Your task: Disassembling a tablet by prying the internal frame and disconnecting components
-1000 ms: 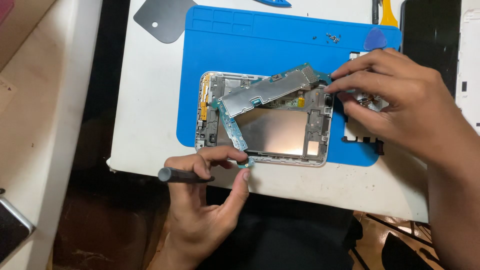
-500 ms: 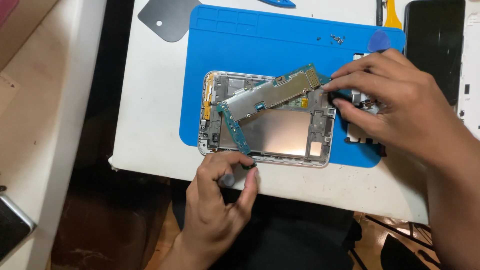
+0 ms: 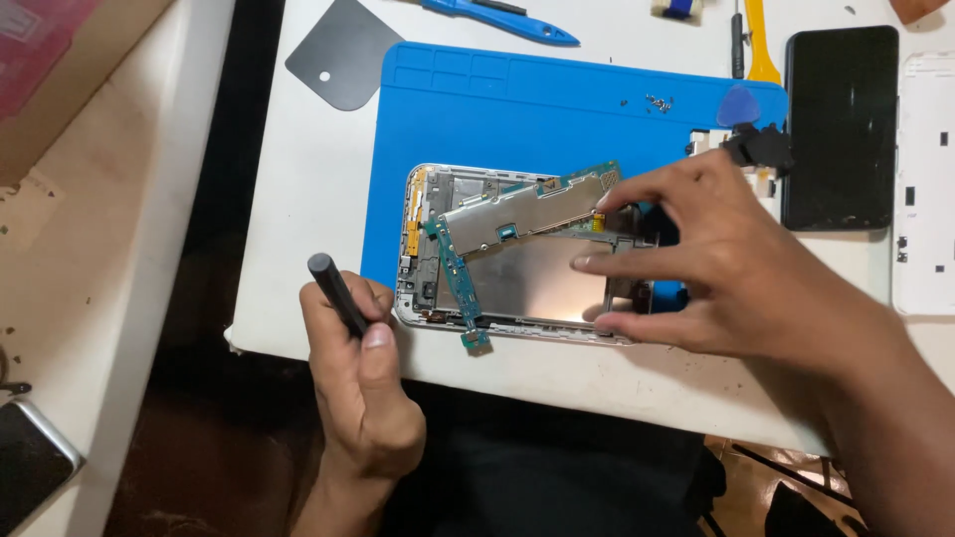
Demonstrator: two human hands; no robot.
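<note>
While lying on the blue work mat (image 3: 557, 99) at the near edge of the white table (image 3: 308, 229), opened phone frame (image 3: 517, 288) with metal-shielded circuit board (image 3: 527, 207) tilted up out of it, green flex strip (image 3: 456, 283) trailing down past the frame's near edge; right hand (image 3: 726, 268) spread half open over the frame's right end, fingertips (image 3: 607, 199) touching the raised board's right end, thumb low against the frame's near right corner, hiding that end of the frame; left hand (image 3: 363, 378) closed round a black tool handle (image 3: 336, 293), held off the table just left of the frame, not touching it. Around: dark grey scraper card (image 3: 343, 65) left of the mat; blue-handled tool (image 3: 507, 20) and yellow pry tool (image 3: 761, 45) at the far edge; blue pick (image 3: 738, 104) and a scatter of tiny screws (image 3: 659, 101) on the mat's far right; black screen panel (image 3: 841, 124) beside a white back cover (image 3: 925, 189) at right; another phone (image 3: 30, 462) on the pale side surface, lower left. Against half a second earlier: left hand pulled back from the flex strip's end, tool handle now upright in the fist; right hand opened wider.
</note>
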